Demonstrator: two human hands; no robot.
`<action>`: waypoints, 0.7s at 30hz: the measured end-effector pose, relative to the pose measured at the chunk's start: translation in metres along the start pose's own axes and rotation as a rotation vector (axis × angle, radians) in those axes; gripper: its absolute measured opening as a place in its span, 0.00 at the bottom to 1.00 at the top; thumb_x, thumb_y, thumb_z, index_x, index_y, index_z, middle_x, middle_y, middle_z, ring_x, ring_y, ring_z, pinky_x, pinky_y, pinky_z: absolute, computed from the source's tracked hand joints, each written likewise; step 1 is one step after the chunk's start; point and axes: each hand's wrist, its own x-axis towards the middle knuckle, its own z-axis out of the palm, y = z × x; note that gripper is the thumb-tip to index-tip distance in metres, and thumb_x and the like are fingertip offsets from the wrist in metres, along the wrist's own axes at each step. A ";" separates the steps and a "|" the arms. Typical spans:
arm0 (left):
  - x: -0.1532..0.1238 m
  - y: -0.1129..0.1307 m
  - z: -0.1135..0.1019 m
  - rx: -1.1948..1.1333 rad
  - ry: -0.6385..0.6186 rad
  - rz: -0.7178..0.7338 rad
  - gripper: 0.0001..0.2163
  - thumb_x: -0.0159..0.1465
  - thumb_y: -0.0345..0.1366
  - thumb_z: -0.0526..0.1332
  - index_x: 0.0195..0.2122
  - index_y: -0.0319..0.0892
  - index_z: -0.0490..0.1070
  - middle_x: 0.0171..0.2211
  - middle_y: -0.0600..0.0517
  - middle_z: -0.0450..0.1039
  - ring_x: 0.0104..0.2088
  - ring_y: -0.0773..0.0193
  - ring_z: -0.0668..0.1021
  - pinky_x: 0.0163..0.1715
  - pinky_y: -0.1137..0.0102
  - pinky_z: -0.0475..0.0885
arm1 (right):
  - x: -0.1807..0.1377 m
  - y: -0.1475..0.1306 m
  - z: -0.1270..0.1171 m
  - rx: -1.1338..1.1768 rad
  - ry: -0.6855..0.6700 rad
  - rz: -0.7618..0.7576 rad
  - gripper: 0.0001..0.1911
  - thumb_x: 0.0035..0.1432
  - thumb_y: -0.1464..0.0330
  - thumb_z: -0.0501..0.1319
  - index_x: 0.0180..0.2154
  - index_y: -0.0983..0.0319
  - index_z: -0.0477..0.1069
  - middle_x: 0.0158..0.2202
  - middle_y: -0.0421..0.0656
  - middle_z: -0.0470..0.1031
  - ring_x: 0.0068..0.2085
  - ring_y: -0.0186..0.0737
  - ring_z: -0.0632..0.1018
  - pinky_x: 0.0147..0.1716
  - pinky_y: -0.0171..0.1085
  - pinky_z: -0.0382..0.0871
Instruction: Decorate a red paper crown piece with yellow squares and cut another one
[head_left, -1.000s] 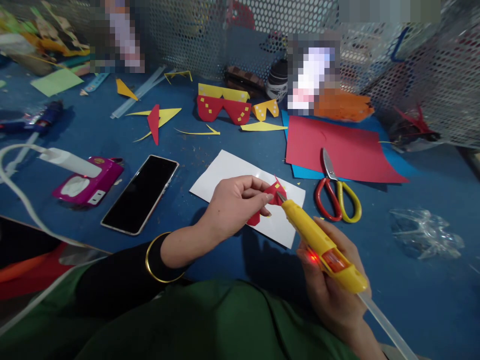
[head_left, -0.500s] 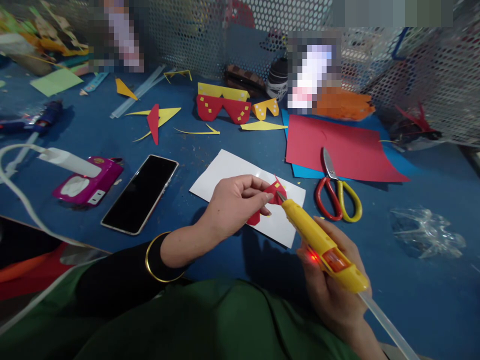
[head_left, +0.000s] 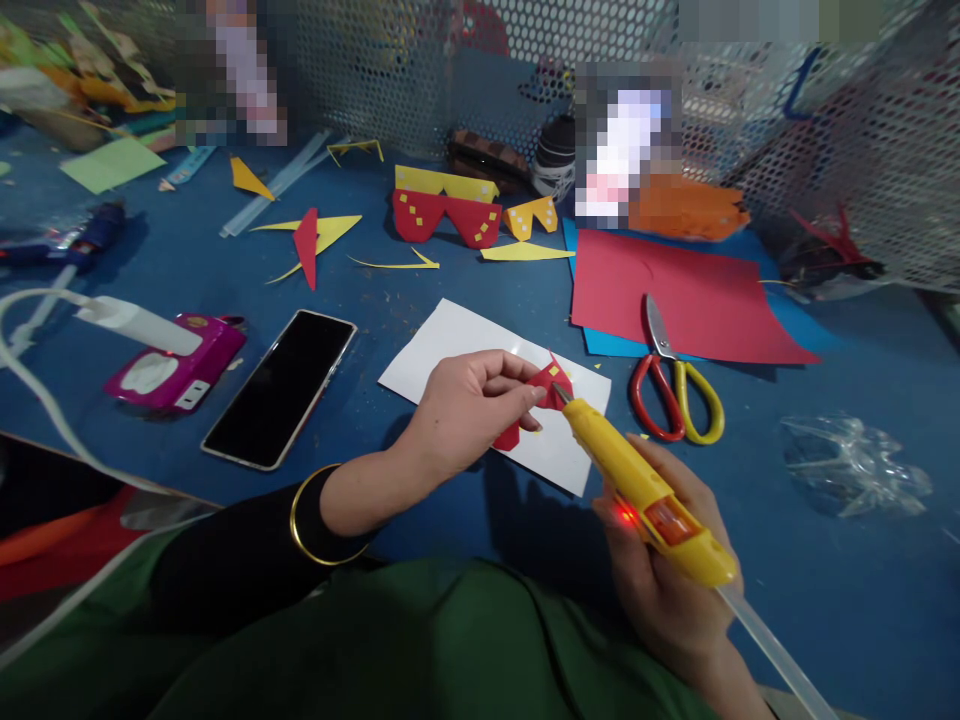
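Head view: we see the left hand (head_left: 469,415) pinching the red paper cutout (head_left: 547,380) over the white card (head_left: 450,340); the right hand (head_left: 667,595) grips the yellow glue gun (head_left: 626,462), nozzle (head_left: 562,395) at the cutout.

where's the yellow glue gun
In the head view, right of centre: the yellow glue gun is in the right hand, its tip at the red paper piece the left hand holds.

cutout (head_left: 547,380) over card (head_left: 448,337) | phone (head_left: 281,390) — card's left | scissors (head_left: 663,349) — card's right
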 end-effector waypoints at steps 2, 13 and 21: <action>0.000 0.000 0.000 -0.005 0.000 -0.001 0.04 0.61 0.33 0.67 0.36 0.40 0.77 0.25 0.52 0.81 0.27 0.66 0.83 0.26 0.76 0.73 | 0.000 0.000 0.000 0.010 0.002 -0.002 0.24 0.64 0.54 0.62 0.58 0.54 0.68 0.47 0.46 0.78 0.43 0.49 0.81 0.32 0.42 0.75; 0.000 0.002 0.000 -0.020 0.000 -0.003 0.04 0.61 0.33 0.68 0.36 0.39 0.77 0.24 0.53 0.80 0.27 0.67 0.82 0.28 0.77 0.73 | 0.003 -0.001 0.000 0.008 -0.002 -0.028 0.23 0.64 0.55 0.62 0.58 0.55 0.67 0.47 0.46 0.78 0.41 0.46 0.81 0.33 0.40 0.74; 0.000 0.000 0.000 -0.037 -0.008 -0.007 0.05 0.62 0.33 0.68 0.37 0.39 0.77 0.26 0.52 0.81 0.26 0.68 0.82 0.25 0.78 0.72 | 0.001 -0.003 -0.003 0.036 0.000 -0.005 0.21 0.66 0.55 0.61 0.56 0.57 0.69 0.40 0.44 0.79 0.40 0.45 0.81 0.36 0.41 0.73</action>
